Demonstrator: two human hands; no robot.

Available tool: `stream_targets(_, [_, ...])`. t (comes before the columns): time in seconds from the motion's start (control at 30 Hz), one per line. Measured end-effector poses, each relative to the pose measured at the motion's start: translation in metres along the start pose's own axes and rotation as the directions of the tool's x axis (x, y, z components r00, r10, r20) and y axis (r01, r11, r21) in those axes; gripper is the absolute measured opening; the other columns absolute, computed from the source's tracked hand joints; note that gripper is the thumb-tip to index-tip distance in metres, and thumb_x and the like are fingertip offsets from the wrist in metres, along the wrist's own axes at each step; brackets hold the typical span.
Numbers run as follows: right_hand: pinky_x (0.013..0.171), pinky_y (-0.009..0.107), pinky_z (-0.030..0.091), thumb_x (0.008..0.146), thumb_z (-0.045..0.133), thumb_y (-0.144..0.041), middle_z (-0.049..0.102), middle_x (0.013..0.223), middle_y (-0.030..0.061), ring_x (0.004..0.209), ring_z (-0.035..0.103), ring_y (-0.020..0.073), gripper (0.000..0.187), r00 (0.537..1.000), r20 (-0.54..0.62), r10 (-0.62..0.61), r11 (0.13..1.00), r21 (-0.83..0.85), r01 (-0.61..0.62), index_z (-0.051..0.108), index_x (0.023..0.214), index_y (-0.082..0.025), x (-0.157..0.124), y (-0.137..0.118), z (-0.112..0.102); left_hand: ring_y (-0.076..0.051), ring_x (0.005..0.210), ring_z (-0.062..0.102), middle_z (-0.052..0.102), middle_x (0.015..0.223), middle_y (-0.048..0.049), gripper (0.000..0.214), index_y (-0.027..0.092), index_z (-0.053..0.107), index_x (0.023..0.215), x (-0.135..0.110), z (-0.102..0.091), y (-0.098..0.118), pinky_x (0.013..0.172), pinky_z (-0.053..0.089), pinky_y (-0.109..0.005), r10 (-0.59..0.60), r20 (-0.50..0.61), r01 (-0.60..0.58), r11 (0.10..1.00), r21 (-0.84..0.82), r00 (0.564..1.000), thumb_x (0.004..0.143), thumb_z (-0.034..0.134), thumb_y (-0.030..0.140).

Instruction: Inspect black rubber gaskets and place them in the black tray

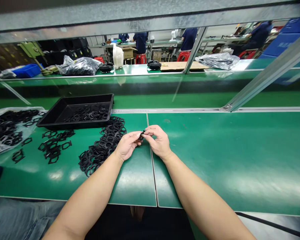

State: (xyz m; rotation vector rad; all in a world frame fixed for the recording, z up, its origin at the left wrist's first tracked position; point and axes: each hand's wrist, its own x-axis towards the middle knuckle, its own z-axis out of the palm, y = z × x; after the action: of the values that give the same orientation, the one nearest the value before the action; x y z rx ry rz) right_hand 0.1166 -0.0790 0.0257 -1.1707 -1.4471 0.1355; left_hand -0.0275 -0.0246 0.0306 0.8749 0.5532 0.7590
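Your left hand [127, 145] and right hand [158, 140] meet above the seam in the green tabletop [215, 160], fingertips pinched together on a small black plastic part [142, 134] held between them, clear of the surface. Both hands are closed on that one piece; how it is shaped is too small to tell.

Just to the left of your left hand lies a long heap of black ring-shaped parts [103, 145], running from near your wrist up toward the black tray [65, 106]. The tray sits at the far edge of the tabletop and holds more of the same rings. Further left, a smaller scatter of loose rings [53, 146] lies on the green surface, and beyond it a clear plastic bag [5, 128] with still more black parts spilling from it.

Across the metal rail, a second green bench [140, 83] carries bagged black parts, and people in dark blue shirts [140, 41] stand at benches behind it.
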Motion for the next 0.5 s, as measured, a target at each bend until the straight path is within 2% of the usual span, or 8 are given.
stream_targets(0.17, [0.071,0.029,0.052,0.080,0.062,-0.022,0.061,0.090,0.0045,0.084,0.060,0.0154,0.003,1.000,-0.012,-0.015,1.000,0.013,0.015,0.065,0.082,-0.022,0.0004,0.0019,0.0008,-0.010,0.067,0.056,0.066,0.079,-0.0058,0.022,0.013,0.071,0.085,0.0015,-0.0002,-0.0003,0.062,0.042,-0.023,0.006,-0.006,-0.006,1.000,0.009,1.000,0.068,0.073,0.027])
stream_targets(0.3, [0.078,0.029,0.051,0.081,0.062,-0.024,0.062,0.088,0.0052,0.087,0.060,0.0153,0.005,0.996,-0.043,-0.073,0.997,-0.038,0.071,0.066,0.081,-0.021,-0.0011,-0.0039,0.0006,-0.011,0.068,0.057,0.068,0.083,-0.0061,0.021,0.012,0.071,0.083,-0.0034,0.0041,0.0014,0.061,0.045,-0.023,-0.004,-0.006,0.004,1.000,0.031,1.000,0.067,0.074,0.026])
stream_targets(0.5, [0.090,0.026,0.045,0.087,0.055,-0.029,0.065,0.094,0.0062,0.095,0.058,0.0129,0.015,0.995,0.096,-0.025,0.970,-0.239,0.047,0.065,0.082,-0.019,-0.0010,-0.0036,0.0006,-0.015,0.071,0.059,0.069,0.083,-0.0045,0.020,0.015,0.071,0.083,-0.0006,-0.0053,-0.0007,0.060,0.051,-0.024,-0.041,-0.074,0.047,0.996,0.077,0.996,0.067,0.073,0.027])
